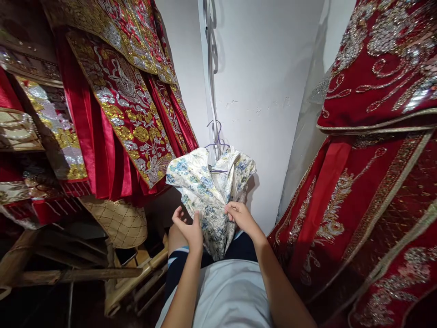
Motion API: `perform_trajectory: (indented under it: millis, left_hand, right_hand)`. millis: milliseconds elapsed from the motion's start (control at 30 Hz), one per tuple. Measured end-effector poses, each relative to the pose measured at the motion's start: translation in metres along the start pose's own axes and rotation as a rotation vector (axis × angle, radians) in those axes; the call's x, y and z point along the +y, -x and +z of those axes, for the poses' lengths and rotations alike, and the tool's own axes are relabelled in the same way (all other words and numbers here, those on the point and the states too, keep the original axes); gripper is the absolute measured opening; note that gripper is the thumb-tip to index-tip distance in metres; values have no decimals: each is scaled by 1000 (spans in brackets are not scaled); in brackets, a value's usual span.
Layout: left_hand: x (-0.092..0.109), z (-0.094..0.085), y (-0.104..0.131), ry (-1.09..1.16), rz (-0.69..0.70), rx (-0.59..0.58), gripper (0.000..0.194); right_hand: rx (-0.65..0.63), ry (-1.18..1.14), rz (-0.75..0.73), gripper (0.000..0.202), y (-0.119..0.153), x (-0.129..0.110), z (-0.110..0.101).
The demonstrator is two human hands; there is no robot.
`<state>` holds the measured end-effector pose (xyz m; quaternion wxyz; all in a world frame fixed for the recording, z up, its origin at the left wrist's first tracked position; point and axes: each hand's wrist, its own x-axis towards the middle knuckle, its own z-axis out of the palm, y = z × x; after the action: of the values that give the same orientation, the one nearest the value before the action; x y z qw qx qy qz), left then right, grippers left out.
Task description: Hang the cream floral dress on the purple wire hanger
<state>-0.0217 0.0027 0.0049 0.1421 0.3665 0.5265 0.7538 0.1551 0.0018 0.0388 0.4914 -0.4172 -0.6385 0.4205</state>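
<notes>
A white floral blouse (201, 182) with blue and green print and short sleeves hangs from a purple hanger (220, 136) in front of me. Its front is partly open in a V, with the inside showing near the collar. My right hand (241, 219) pinches the front edge of the blouse between thumb and fingers, about midway down. At the lower left side of the garment, my left hand (189, 228) has its thumb and fingers spread apart, the thumb close to the cloth. The blouse's lower end drapes over my lap.
A metal rail (209, 68) runs down along the white wall (262, 54). Red embroidered garments (136, 123) hang at left, and more beaded red garments (368, 114) hang close at right. Low on the left is a bamboo frame (82, 274), near a quilted gold cloth (118, 223).
</notes>
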Motion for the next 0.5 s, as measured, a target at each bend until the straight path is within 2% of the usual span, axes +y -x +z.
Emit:
perform_trajectory:
  millis: [33,100,167,233,300,367,500]
  left_hand:
    - [2,1,3,-22,82,-36,49]
    - [7,7,13,-2,150,-267,37]
    - [10,16,24,88,112,-529,26]
    - [13,23,33,165,66,-675,15]
    - [17,26,37,172,76,-729,12]
    - [21,24,37,125,126,-756,16]
    - [26,22,31,-56,204,-817,14]
  right_hand:
    - [-10,-8,12,26,0,-1,1]
    - [-39,-24,19,23,1,-4,2]
    - [-69,-35,5,22,5,-8,5]
    - [-97,-60,-5,20,8,-11,6]
    - [-108,-118,25,20,9,-15,7]
    - [-51,-198,78,21,2,-21,5]
    - [180,-333,60,20,-47,-56,-12]
